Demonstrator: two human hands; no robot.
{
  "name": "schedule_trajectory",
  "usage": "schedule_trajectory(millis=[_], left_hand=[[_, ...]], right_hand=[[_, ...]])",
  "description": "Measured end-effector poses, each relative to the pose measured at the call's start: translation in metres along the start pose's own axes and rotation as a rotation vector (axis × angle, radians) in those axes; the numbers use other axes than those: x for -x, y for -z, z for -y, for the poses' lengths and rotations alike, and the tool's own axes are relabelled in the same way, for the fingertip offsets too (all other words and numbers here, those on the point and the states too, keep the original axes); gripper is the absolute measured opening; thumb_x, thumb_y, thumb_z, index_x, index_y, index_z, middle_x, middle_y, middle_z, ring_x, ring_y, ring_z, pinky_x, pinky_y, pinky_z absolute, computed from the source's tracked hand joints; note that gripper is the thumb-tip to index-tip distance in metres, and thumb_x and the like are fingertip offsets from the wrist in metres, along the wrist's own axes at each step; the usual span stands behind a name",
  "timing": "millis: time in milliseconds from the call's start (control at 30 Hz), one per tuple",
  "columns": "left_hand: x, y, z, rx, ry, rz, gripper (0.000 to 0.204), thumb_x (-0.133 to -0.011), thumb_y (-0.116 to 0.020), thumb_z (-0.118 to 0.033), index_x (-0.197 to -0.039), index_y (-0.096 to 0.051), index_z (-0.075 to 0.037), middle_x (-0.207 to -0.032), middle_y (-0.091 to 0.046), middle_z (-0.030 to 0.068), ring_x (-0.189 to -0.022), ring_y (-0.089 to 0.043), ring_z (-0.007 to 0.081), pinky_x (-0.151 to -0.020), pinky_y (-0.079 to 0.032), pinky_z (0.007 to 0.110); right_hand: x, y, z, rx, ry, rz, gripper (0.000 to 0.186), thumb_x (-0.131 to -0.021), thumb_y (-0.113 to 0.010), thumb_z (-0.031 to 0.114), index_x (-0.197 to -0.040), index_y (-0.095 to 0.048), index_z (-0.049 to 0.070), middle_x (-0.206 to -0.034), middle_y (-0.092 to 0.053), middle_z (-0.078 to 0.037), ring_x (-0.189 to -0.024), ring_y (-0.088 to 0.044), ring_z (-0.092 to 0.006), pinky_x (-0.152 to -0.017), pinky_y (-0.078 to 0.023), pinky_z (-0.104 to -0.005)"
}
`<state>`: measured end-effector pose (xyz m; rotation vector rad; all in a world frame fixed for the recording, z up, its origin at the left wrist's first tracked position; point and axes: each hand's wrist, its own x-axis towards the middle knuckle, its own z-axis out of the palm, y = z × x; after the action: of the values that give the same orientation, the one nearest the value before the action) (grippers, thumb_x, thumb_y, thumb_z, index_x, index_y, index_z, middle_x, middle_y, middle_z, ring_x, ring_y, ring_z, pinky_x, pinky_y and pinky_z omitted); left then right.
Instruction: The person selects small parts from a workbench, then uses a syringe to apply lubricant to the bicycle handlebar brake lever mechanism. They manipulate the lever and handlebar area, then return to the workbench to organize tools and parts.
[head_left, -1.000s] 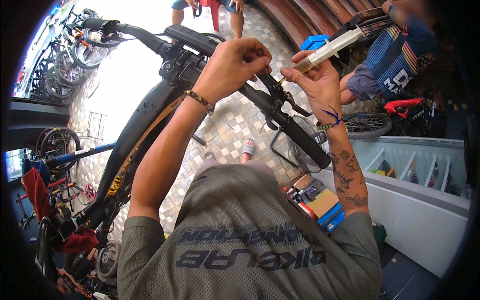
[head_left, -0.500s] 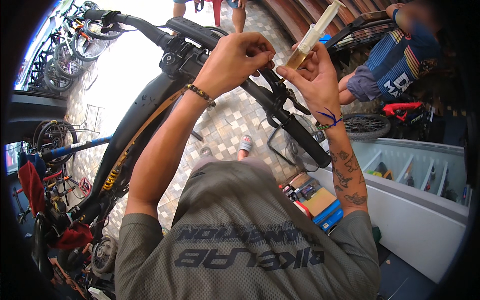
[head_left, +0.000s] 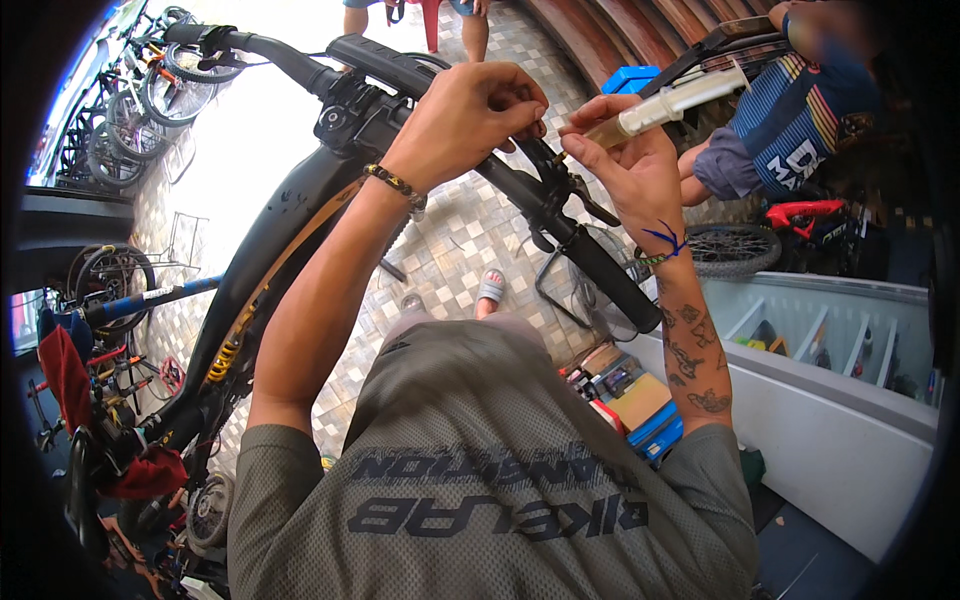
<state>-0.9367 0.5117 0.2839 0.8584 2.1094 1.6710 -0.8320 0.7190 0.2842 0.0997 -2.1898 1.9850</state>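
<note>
The right hand (head_left: 640, 165) has its grip closed round a syringe (head_left: 672, 103) — slanting up and right, tip near the brake lever (head_left: 597, 208) on the handlebar (head_left: 518, 195); left hand (head_left: 470, 115) curls just beside, holding what, I can't tell — black bike frame (head_left: 285, 220) further left.

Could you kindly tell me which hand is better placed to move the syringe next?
Probably the right hand: its fingers and thumb hold the syringe, while the left hand is apart from it, by the handlebar.
</note>
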Motion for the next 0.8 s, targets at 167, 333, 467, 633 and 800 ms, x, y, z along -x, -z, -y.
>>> schedule_trajectory(millis=[167, 333, 467, 633, 800], left_hand=[[0.000, 0.001, -0.002, -0.002, 0.006, 0.036, 0.020, -0.105, -0.071, -0.015, -0.113, -0.075, 0.002, -0.091, -0.079, 0.0060, -0.084, -0.075, 0.0100, -0.072, -0.059, 0.025], [0.000, 0.000, -0.007, -0.031, -0.024, 0.090, 0.019, -0.103, -0.071, -0.014, -0.112, -0.076, 0.002, -0.092, -0.080, 0.0068, -0.085, -0.075, 0.0107, -0.076, -0.060, 0.026], [0.000, -0.004, -0.010, -0.137, -0.116, 0.136, 0.019, -0.101, -0.073, -0.012, -0.111, -0.077, 0.003, -0.093, -0.080, 0.0081, -0.086, -0.076, 0.0119, -0.082, -0.061, 0.030], [-0.001, -0.009, -0.020, -0.267, -0.167, 0.155, 0.018, -0.097, -0.076, -0.013, -0.109, -0.080, -0.001, -0.091, -0.080, 0.0095, -0.086, -0.077, 0.0151, -0.082, -0.060, 0.034], [-0.003, -0.011, -0.024, -0.412, -0.221, 0.160, 0.018, -0.096, -0.076, -0.014, -0.109, -0.081, -0.003, -0.093, -0.081, 0.0121, -0.086, -0.078, 0.0213, -0.084, -0.060, 0.036]], right_hand=[[0.001, 0.002, 0.001, -0.029, 0.019, -0.069, 0.041, -0.092, -0.086, 0.007, -0.129, -0.068, -0.002, -0.107, -0.070, -0.006, -0.102, -0.070, -0.0118, -0.094, -0.059, -0.0265], [0.001, 0.006, 0.001, -0.067, 0.031, -0.137, 0.040, -0.093, -0.085, 0.005, -0.128, -0.067, -0.004, -0.107, -0.070, -0.008, -0.100, -0.072, -0.0144, -0.093, -0.061, -0.0284], [0.006, 0.007, 0.006, -0.179, 0.018, -0.213, 0.038, -0.095, -0.083, 0.005, -0.128, -0.066, -0.006, -0.107, -0.071, -0.010, -0.099, -0.076, -0.0196, -0.093, -0.065, -0.0328], [0.012, 0.022, 0.001, -0.136, 0.038, -0.269, 0.035, -0.100, -0.079, 0.012, -0.128, -0.065, -0.003, -0.111, -0.071, -0.011, -0.103, -0.078, -0.0241, -0.095, -0.066, -0.0373], [0.018, 0.027, 0.001, -0.177, 0.057, -0.314, 0.032, -0.101, -0.078, 0.012, -0.126, -0.065, -0.004, -0.108, -0.073, -0.013, -0.101, -0.078, -0.0238, -0.094, -0.067, -0.0375]])
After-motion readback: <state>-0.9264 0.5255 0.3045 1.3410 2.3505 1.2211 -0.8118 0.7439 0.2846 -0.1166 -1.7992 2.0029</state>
